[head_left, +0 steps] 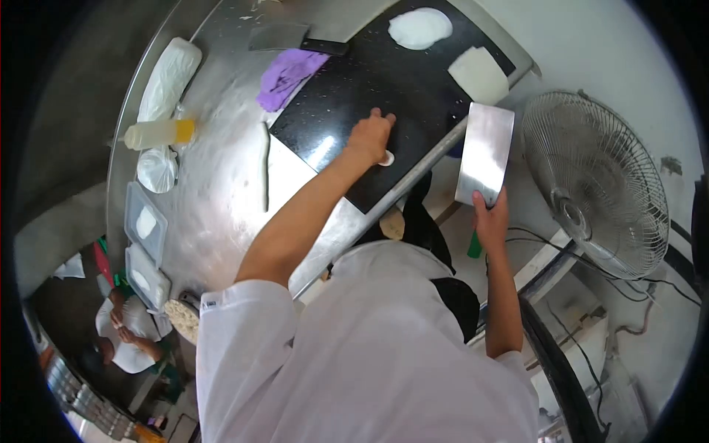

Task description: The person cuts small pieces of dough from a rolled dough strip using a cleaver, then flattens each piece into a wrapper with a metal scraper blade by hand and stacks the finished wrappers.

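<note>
My left hand [371, 139] lies palm down on the black board [354, 88], fingers stretched forward. Beside its heel is a small round white piece, apparently dough [387, 158], partly covered by the hand. My right hand [491, 218] is closed around the green handle of a cleaver [485, 151], its broad blade pointing up beyond the board's near edge. Farther up the board are a white mound [420, 28] and a squarish white slab [478, 74]. A long white dough strip [264, 167] rests on the steel table [214, 192].
A second cleaver [278, 37] and a purple cloth [286, 77] lie by the board. Along the left rim are a plastic-wrapped roll [170, 77], a squeeze bottle [159, 134] and plastic containers [148, 277]. A fan [591, 181] stands at right; another person [131, 336] is lower left.
</note>
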Tool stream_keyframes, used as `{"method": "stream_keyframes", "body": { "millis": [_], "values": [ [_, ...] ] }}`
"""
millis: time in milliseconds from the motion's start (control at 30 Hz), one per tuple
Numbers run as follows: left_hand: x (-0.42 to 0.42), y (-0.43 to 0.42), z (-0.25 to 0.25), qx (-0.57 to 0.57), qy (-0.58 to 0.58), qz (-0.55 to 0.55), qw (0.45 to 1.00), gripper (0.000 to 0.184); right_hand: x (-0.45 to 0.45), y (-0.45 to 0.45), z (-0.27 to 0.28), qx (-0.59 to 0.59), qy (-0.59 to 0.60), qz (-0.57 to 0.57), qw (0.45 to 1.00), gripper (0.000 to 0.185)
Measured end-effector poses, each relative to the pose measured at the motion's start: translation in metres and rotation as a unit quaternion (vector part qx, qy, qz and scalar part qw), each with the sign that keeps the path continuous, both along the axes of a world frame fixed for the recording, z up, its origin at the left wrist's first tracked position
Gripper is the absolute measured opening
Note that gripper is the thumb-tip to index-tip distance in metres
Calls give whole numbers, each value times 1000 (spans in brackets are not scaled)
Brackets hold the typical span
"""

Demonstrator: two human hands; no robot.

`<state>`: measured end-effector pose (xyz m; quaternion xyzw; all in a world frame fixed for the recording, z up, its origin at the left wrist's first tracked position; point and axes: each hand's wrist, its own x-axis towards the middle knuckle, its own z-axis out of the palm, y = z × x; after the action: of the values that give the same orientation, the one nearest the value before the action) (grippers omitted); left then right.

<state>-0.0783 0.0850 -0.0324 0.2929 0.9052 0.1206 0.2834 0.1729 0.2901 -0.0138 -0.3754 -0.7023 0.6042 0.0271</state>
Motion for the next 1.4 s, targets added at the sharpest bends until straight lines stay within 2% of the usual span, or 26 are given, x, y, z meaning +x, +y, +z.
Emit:
{"method": "stream_keyframes", "body": {
  "millis": [33,100,167,267,300,333,367,400,433,500,600,633,733,767,800,867,900,967,1100,1133,1167,1267,1300,1333,1367,1400],
  "values": [
    [-2,5,-5,-24,0,-16,1000,77,-2,7,-2,-13,7,-9,1000,32],
    [-5,15,5,-50,3,-39,998,78,-25,24,3,-26,26,-23,999,33],
    [-7,25,13,-76,7,-55,996,79,-57,39,16,-1,46,20,999,33],
    [-20,43,18,-81,-115,-50,989,67,-107,68,-1,-93,154,-32,983,33],
    [-12,56,20,-3,-123,67,990,79,-121,76,-14,-96,151,-35,983,33],
    [5,57,2,-6,-127,69,989,79,-132,82,-31,-76,125,-47,988,34],
    [23,53,-33,43,50,58,996,86,-141,87,-50,-53,102,-57,992,35],
    [32,51,-51,92,227,48,968,93,-143,93,-78,-50,100,-52,992,35],
    [32,52,-46,94,222,54,969,93,-140,101,-113,13,36,-30,999,37],
    [22,52,-34,64,130,17,989,105,-166,105,-77,-15,-70,-44,996,43],
    [24,41,-34,74,78,-9,994,113,-194,113,-69,-23,-98,-79,992,42],
    [26,40,-40,119,115,1,986,109,-203,117,-68,5,-116,-81,990,43],
    [28,35,-45,180,103,-19,978,104,-206,112,-49,-2,-87,-122,989,45],
    [30,36,-45,215,112,-8,970,96,-192,113,-66,7,-73,-118,990,56],
    [30,36,-46,215,107,-6,971,96,-177,114,-92,7,-78,-117,990,56],
    [31,35,-48,253,116,-16,960,93,-146,114,-128,127,-171,-7,977,56],
    [30,36,-44,258,109,-19,960,90,-147,112,-116,135,-169,-10,976,56],
    [21,39,-45,284,129,-33,950,87,-156,93,-70,71,-106,-35,991,56],
    [13,45,-50,327,136,-56,933,81,-119,34,-24,53,-132,-89,986,57],
    [3,48,-54,348,127,-27,929,79,-100,17,-19,58,-135,-93,985,54],
    [-14,55,-62,415,150,24,897,75,-81,5,-15,66,-136,-99,983,52],
    [-39,78,-33,431,118,160,880,78,-8,-28,-23,49,-121,-96,987,50],
    [-18,63,-34,435,113,151,881,78,14,-34,-31,50,-121,-107,986,50],
    [11,38,-38,357,183,39,915,79,34,-36,-43,61,-169,-87,980,51],
    [26,21,-43,271,252,-74,926,81,46,-40,-49,70,-215,-67,972,55],
    [22,18,-47,274,253,-85,924,81,50,-46,-48,68,-211,-78,972,55]
  ]
}}
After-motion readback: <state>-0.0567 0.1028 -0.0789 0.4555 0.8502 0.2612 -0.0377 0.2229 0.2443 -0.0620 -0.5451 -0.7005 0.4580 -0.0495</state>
